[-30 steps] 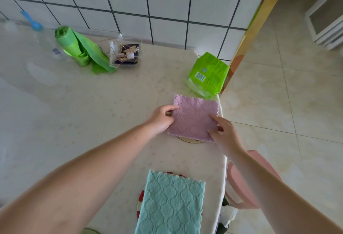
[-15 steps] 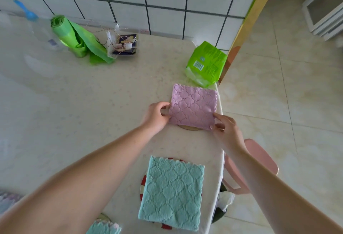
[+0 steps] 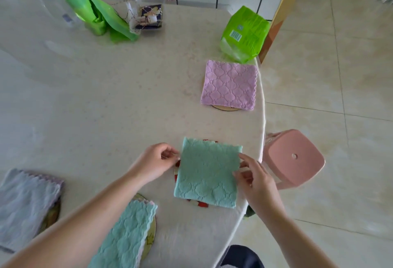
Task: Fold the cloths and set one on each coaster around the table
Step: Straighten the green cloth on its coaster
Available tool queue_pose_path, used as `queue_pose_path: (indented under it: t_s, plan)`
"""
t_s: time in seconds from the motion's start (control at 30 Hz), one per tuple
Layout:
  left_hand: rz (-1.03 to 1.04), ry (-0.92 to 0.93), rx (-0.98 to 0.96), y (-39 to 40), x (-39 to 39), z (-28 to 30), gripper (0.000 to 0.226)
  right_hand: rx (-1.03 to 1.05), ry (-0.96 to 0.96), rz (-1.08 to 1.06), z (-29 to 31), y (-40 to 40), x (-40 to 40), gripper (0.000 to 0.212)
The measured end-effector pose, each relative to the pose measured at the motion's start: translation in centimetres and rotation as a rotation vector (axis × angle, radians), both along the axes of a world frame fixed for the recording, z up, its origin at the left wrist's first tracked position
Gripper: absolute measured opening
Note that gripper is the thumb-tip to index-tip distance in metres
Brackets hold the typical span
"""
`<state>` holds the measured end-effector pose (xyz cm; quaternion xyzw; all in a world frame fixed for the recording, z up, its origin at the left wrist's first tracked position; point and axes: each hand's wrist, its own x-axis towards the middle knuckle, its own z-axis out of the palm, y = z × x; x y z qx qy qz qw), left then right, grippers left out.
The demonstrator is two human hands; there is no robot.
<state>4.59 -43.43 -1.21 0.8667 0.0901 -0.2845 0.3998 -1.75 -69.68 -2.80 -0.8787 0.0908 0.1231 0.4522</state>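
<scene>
A folded teal cloth (image 3: 207,172) lies on a red patterned coaster (image 3: 201,204) near the table's right edge. My left hand (image 3: 155,162) pinches its left edge, and my right hand (image 3: 253,179) pinches its right edge. Farther back, a folded pink cloth (image 3: 229,85) rests on a wooden coaster (image 3: 225,108) with no hand on it. A second teal cloth (image 3: 125,240) sits on a coaster (image 3: 152,232) under my left forearm. At the left edge of the view, a pale blue cloth (image 3: 23,204) covers another coaster (image 3: 52,214).
A green bag roll (image 3: 93,10), a clear bottle (image 3: 53,8) and a small dark packet (image 3: 150,15) stand at the back by the tiled wall. A green tissue pack (image 3: 244,33) sits behind the pink cloth. A pink stool (image 3: 294,159) stands just off the table's right edge.
Both hands have let go of the pink cloth and drawn back to the nearer teal cloth, now holding its side edges. The view has tilted down towards me.
</scene>
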Motion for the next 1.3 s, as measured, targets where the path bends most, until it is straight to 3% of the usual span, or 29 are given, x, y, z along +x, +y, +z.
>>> queue_pose_path:
  t_s: [0.1, 0.3, 0.53, 0.6, 0.63, 0.73, 0.8, 1.0, 1.13, 1.3]
  plan:
    - [-0.086, 0.037, 0.081, -0.7, -1.2, -0.7, 0.007, -0.024, -0.025, 0.028, 0.1, 0.4, -0.8, 0.048]
    - [-0.126, 0.023, 0.185, -1.8, -1.9, -0.9, 0.033, -0.187, -0.062, 0.144, -0.4, 1.1, -1.2, 0.043]
    - [-0.078, -0.031, 0.194, -1.9, -2.7, -0.5, 0.023, -0.200, -0.084, 0.173, -0.6, 1.2, -1.2, 0.044]
    - [-0.114, -0.170, 0.347, -2.0, -3.5, -0.6, 0.024, -0.247, -0.168, 0.151, -0.6, 1.1, -1.5, 0.046]
    - [-0.151, -0.325, 0.410, -2.0, -4.1, -0.7, 0.029, -0.290, -0.226, 0.159, -0.7, 1.0, -1.7, 0.048]
    - [-0.426, -0.740, 0.433, -2.4, -6.1, -1.1, 0.039, -0.395, -0.338, 0.271, -0.8, 1.1, -2.5, 0.050]
    - [-0.536, -0.815, 0.422, -2.3, -7.1, -2.0, 0.036, -0.429, -0.375, 0.309, -1.0, 1.3, -3.2, 0.042]
    - [-0.469, -0.729, 0.452, 0.0, -7.7, -1.6, 0.039, -0.401, -0.317, 0.230, -1.5, 0.3, -4.9, 0.051]
    - [-0.205, -0.631, 0.382, 5.3, -8.3, -0.8, 0.031, -0.411, -0.353, 0.172, -0.1, 1.8, -6.5, 0.050]
    - [0.047, -0.528, 0.269, 14.7, -10.9, -0.8, 0.023, -0.258, -0.283, 0.141, 1.4, 8.6, -10.1, 0.038]
